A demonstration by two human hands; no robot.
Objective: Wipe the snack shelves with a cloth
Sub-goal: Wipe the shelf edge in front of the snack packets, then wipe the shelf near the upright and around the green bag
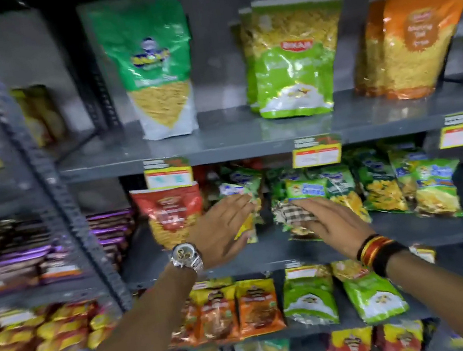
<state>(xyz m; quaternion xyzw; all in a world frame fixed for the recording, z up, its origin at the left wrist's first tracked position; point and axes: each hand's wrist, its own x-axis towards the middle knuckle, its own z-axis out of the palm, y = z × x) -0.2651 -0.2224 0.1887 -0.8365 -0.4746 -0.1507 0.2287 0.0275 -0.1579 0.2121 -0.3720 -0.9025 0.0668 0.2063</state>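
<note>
A checked brown-and-white cloth [288, 212] lies bunched under the fingers of my right hand [331, 220], pressed against small green snack packets on the middle grey shelf [271, 252]. My left hand [222, 230], with a silver watch at the wrist, is flat with straight fingers against a green-and-yellow snack packet [243, 203], holding it to the left of the cloth. A gap of dark shelf shows between the two hands. A red snack bag [171, 214] stands just left of my left hand.
The upper shelf [249, 139] carries tall green and orange bags, with price tags [317, 154] on its front lip. The lower shelf [316, 329] carries orange and green packets. A perforated grey upright [57, 201] separates a neighbouring rack with purple and yellow packs.
</note>
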